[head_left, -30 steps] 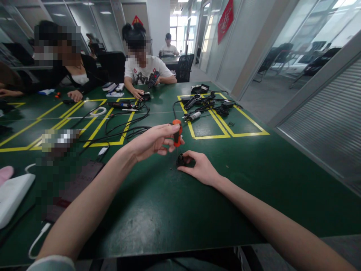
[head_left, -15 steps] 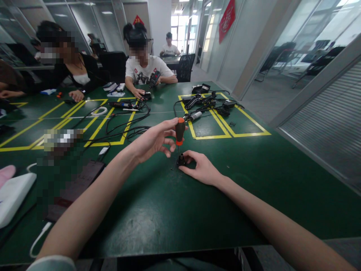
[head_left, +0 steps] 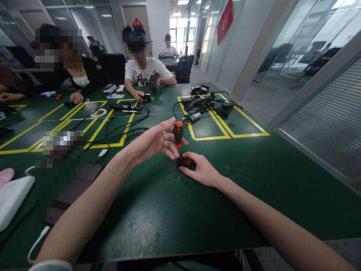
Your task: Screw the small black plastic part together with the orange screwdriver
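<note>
A screwdriver (head_left: 178, 134) with a dark handle and orange ends stands nearly upright, its tip down at a small black part. My left hand (head_left: 158, 145) is loosely closed around the handle, thumb by its top and some fingertips behind and below it. The black part (head_left: 180, 162) has a short upright tube and sits on the green table (head_left: 158, 226). From the right, my right hand (head_left: 201, 169) pinches it between thumb and fingers. The contact of the screwdriver tip is hidden by my left fingertips. A tiny dark bit lies just left of the part.
Beyond my hands lie a silver-and-black tool (head_left: 193, 117) and tangled black cables (head_left: 222, 111) within yellow tape. A dark flat box (head_left: 81, 184) with a cable and a white device (head_left: 15, 199) are at left. Co-workers sit across the table, one handling a black tool (head_left: 153, 80).
My left fingers have shifted on the screwdriver handle: the thumb has slid off its top to the side, and the lower fingertips have come forward. My right hand holds its place.
</note>
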Motion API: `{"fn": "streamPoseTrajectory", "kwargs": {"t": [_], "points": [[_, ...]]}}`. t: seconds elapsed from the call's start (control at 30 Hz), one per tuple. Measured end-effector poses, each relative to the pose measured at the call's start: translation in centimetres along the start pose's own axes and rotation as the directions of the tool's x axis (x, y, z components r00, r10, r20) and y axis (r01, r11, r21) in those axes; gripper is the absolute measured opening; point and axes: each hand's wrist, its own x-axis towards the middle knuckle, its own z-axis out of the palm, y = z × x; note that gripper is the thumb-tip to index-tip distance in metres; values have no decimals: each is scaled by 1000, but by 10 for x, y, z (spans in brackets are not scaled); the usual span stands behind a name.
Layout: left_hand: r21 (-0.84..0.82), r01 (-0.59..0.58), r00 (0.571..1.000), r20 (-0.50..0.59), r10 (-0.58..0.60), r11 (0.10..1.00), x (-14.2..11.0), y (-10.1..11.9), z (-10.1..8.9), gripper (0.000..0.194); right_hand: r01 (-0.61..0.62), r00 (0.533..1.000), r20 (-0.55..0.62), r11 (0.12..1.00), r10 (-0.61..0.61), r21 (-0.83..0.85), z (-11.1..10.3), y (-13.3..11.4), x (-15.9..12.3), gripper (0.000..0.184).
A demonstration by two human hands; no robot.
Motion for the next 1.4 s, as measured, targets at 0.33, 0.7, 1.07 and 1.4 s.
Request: {"fn": "streamPoseTrajectory", "kwargs": {"t": [0.33, 0.7, 1.07, 1.4], "points": [[-42, 0, 1000, -13, -1, 999, 1, -1, 0, 40, -2, 1000, 16, 1000, 2, 11, -1, 0, 0, 17], [10, -70, 996, -57, 71, 997, -2, 0, 1, 40, -7, 1000, 20, 1000, 7, 3, -2, -1, 0, 16], [53, -23, 1000, -19, 24, 998, -4, 3, 2, 44, -9, 1000, 21, 1000, 8, 24, 0, 0, 0, 16], [14, -24, 999, -21, 24, 1000, -2, 1, 2, 54, -14, 1000, 28, 1000, 14, 11, -1, -1, 0, 16]]}}
